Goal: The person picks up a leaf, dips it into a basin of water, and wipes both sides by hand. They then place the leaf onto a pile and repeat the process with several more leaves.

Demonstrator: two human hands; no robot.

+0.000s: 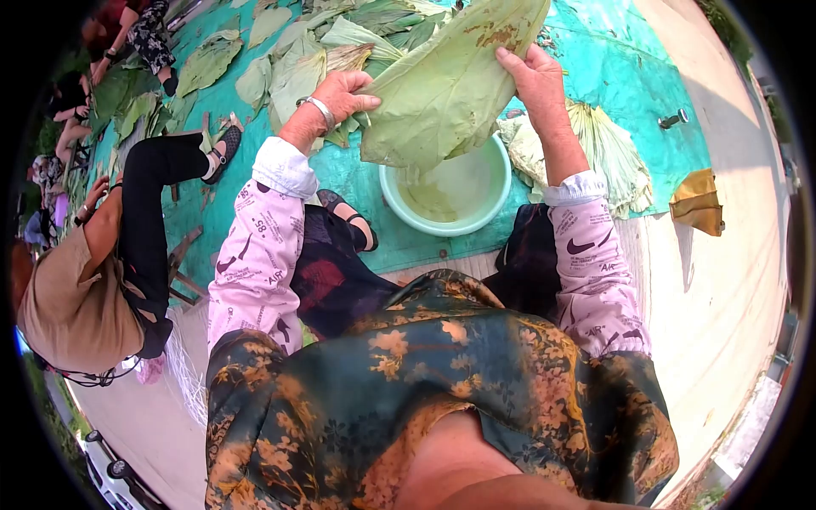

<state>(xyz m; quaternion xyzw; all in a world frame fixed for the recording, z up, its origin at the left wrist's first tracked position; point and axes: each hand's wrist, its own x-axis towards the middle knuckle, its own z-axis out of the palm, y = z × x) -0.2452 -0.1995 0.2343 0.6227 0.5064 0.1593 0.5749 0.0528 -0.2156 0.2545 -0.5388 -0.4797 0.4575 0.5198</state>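
A large pale green lotus leaf [450,93] with brown spots is stretched between my two hands. My left hand [340,99], with a metal bracelet at its wrist, pinches the leaf's left edge. My right hand [539,83] grips the right edge, thumb on the near face. Below the leaf stands a light green basin [497,191] with liquid in it, partly covered by the leaf's lower edge. To the right of the basin lie folded, pleated leaves [608,157], near my right forearm.
Several flat leaves [293,76] spread over the green tarp [595,51] at the back. A seated person in black trousers [149,187] is at left, with other people beyond. A brown folded piece [699,202] lies at the tarp's right edge, near a small dark cylindrical object [673,119].
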